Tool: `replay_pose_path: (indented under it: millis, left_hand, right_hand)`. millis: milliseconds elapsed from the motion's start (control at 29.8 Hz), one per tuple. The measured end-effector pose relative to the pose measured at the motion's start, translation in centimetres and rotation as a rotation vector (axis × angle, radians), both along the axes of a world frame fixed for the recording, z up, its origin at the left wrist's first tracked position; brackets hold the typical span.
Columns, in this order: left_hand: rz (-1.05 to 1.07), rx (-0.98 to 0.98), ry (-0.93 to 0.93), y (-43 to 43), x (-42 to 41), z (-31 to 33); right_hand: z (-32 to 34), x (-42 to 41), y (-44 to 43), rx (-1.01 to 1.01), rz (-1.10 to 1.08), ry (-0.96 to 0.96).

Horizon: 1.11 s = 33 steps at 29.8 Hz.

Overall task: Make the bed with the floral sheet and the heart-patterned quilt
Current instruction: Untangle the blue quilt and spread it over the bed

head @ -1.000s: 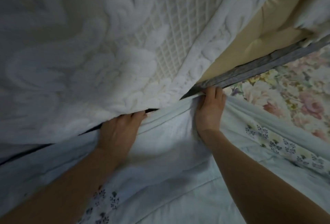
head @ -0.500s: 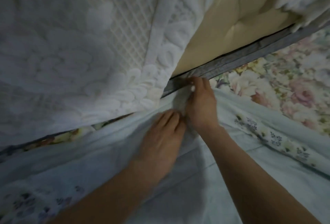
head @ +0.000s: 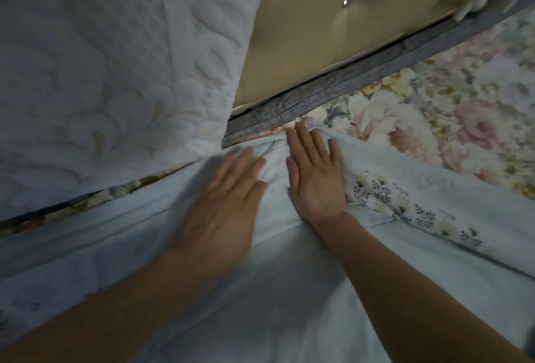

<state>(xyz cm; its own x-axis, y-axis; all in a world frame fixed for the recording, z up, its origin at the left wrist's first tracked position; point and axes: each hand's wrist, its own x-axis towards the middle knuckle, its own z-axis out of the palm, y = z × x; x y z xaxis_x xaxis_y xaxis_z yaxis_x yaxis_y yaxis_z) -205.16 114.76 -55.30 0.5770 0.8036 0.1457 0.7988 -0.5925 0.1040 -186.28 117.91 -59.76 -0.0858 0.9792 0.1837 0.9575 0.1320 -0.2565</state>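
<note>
Currently, at the head edge of the bed:

- Left hand [head: 228,206]: blurred, fingers straight, lying flat on the pale blue quilt [head: 289,290].
- Right hand [head: 317,180]: fingers straight and spread, pressing the quilt's bunched edge where it meets the grey striped band [head: 333,87].
- Floral sheet [head: 434,119]: exposed to the right, partly under the quilt.
- Cream tufted headboard [head: 318,29]: behind the band.
- White quilted cover [head: 101,73]: hanging at left.
</note>
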Motion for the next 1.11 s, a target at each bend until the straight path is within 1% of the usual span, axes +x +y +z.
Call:
replay_pose_path:
  millis: [34,101,134,168,235,302,402,503,570,637,737,838,871,905,972,1006,1039,1106]
  left_hand:
    - [0.008,-0.035,-0.089,0.1,2.5,0.4]
    - [0.096,-0.177,-0.316,0.7,6.0,-0.4]
    - [0.152,-0.210,-0.407,1.6,6.9,-1.0]
    - [0.190,-0.202,-0.455,2.8,7.7,-1.7]
    - [0.196,-0.201,-0.435,3.8,9.1,-3.5]
    - [0.209,-0.170,-0.324,3.8,9.2,-4.2]
    - [0.226,-0.139,-0.248,3.4,9.9,-4.5]
    - [0.276,-0.121,-0.191,3.7,9.5,-4.8]
    - [0.298,-0.158,-0.131,3.8,9.7,-4.5]
    - [0.287,-0.157,-0.079,3.8,10.2,-4.1]
    - [0.239,-0.141,-0.044,4.0,9.8,-4.0]
    - [0.207,-0.137,-0.063,3.5,9.6,-4.0]
    - [0.209,-0.143,-0.065,3.5,9.8,-3.9]
    - [0.213,-0.156,-0.071,3.4,10.0,-3.8]
    - [0.216,-0.161,-0.081,3.5,10.1,-3.7]
    - [0.219,-0.160,-0.087,3.5,10.2,-3.6]
    - [0.219,-0.167,-0.089,3.6,10.3,-3.5]
    - [0.215,-0.176,-0.088,3.4,10.4,-3.4]
  right_hand:
    - [0.2,0.2,0.0,0.001,0.008,0.019]
    - [0.0,0.3,0.0,-0.010,0.038,0.083]
    - [0.1,0.3,0.0,-0.018,0.044,0.120]
    - [0.3,0.4,0.2,-0.006,0.025,0.149]
    - [0.2,1.0,0.4,0.010,-0.005,0.198]
    - [-0.1,1.0,0.5,0.040,0.002,0.236]
    - [-0.7,1.7,0.7,0.063,-0.010,0.254]
    - [-0.4,1.0,0.8,0.037,-0.033,0.261]
    - [0.5,1.1,1.0,0.011,-0.019,0.250]
    - [1.8,2.1,0.7,-0.005,0.001,0.190]
    - [4.6,4.0,-0.5,0.098,-0.040,0.079]
    - [7.3,8.7,-3.3,0.108,-0.239,-0.076]
    - [8.2,10.9,-3.9,0.063,-0.327,-0.146]
    - [8.8,13.1,-4.3,-0.030,-0.411,-0.218]
    - [9.1,16.7,-4.4,-0.305,-0.526,-0.311]
    - [9.1,17.7,-4.3,-0.416,-0.549,-0.340]
    - [9.2,18.3,-4.2,-0.491,-0.555,-0.383]
    - [9.6,18.5,-3.9,-0.520,-0.569,-0.442]
